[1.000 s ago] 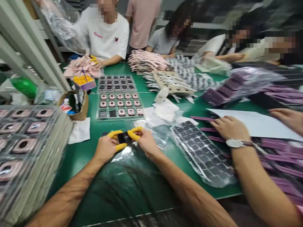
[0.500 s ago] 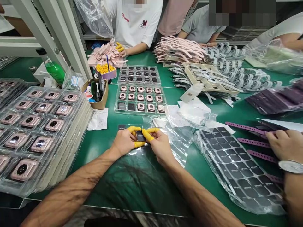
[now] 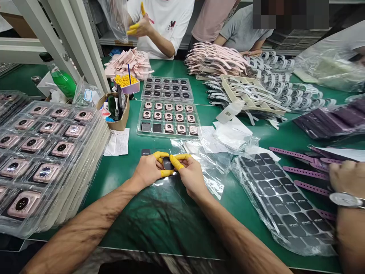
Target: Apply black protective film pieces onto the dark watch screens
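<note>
Between my two hands is a small watch case (image 3: 168, 163) with its dark, lettered face turned up toward me. My left hand (image 3: 149, 167) grips its left side, and yellow finger cots cover several of the fingertips. On the other side my right hand (image 3: 189, 169) pinches the case, with a yellow-covered thumb on the upper right of the face. A single black sticker (image 3: 145, 152) lies just beyond my left hand. Ahead stands a clear tray of pink watch cases (image 3: 169, 117), with dark pieces in two front-left compartments.
At left rises a stack of clear trays (image 3: 94, 167) with pink watch cases. A sheet of black stickers (image 3: 281, 198) in plastic lies at right, near purple straps (image 3: 305, 173) and another person's hand (image 3: 346, 179). Beyond are a cardboard box (image 3: 125, 118) and piled pink straps (image 3: 205, 61).
My hands keep hold of the watch case with hardly any movement. Across the table a co-worker's yellow-tipped hand has lifted off the pink pile. The hand at right has shifted slightly.
</note>
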